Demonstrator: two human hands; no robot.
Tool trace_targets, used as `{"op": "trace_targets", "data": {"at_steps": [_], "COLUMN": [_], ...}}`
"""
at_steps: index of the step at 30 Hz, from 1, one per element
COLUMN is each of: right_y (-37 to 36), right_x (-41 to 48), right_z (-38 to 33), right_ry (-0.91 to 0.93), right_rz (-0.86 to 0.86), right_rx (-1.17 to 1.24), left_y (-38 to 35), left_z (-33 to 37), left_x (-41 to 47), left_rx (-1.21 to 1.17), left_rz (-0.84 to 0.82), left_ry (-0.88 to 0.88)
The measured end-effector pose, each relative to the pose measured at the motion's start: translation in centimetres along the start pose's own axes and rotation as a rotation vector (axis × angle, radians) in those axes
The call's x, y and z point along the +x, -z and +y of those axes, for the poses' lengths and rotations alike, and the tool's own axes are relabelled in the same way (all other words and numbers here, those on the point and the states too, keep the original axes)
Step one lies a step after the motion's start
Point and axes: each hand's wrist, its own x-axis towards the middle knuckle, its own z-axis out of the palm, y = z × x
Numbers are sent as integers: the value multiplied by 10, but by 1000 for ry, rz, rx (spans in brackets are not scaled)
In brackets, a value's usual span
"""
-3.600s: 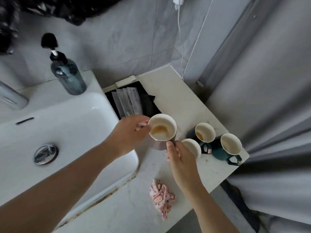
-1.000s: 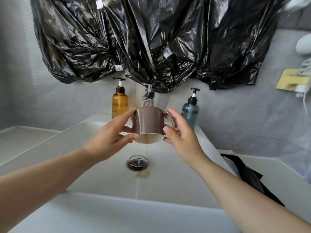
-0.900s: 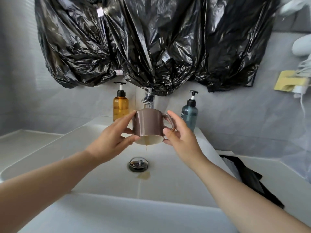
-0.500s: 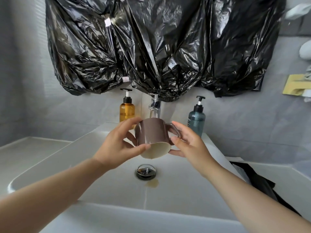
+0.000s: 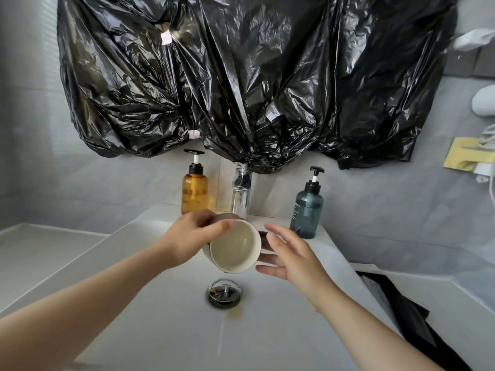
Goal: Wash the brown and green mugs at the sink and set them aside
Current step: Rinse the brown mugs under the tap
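Brown ceramic mug with cream interior (image 5: 235, 246), tipped mouth-outward above the white sink basin (image 5: 267, 333), gripped round its wall by the left hand (image 5: 187, 238); right hand (image 5: 290, 254) released, fingers spread just beside it. Best rinsed held firmly under the chrome tap (image 5: 242, 195), mouth upward.

One wide-angle view, worn on the head, looks forward and down over the sink (image 5: 267, 344) from close in front; the basin fills the lower half. It faces the back wall squarely, with the tap (image 5: 242, 195) near centre and black plastic sheeting (image 5: 241, 76) across the top. A strip of bench (image 5: 466, 298) shows at the right edge, and straight lines bow outward toward the borders.
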Motion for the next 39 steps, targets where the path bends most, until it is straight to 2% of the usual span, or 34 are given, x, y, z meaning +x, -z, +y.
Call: {"op": "trace_targets", "data": {"at_steps": [3, 6, 11, 14, 20, 25, 27, 31, 34, 39], "right_y": [1, 8, -2, -22, -50, -56, -57, -51, -47, -25], "right_x": [5, 14, 49, 78, 120, 131, 140, 149, 129, 81], "right_z": [5, 0, -38, -60, -77, -90, -100, -97, -86, -40], "right_ry": [19, 173, 367, 437, 308, 219, 184, 177, 228, 313], "right_rz": [89, 242, 253, 283, 269, 287, 343, 347, 244, 264], "right_rx": [-244, -569, -796, -803, -775, -587, -507, -551, -570, -681], "left_y": [-3, -5, 1, 3, -5, -9, -11, -12, -14, -15], "left_z": [-1, -8, -30, -34, -32, -29, -30, -31, -31, -34], "left_x": [12, 21, 34, 35, 36, 34, 34, 34, 34, 36], "left_rx": [-176, -226, -361, -446, -526, -520, -484, -514, -553, -593], "left_rz": [-54, -75, 27, 86, 100, 82, 71, 40, 31, 41], "left_ry": [144, 210, 336, 378, 413, 422, 415, 447, 468, 466]}}
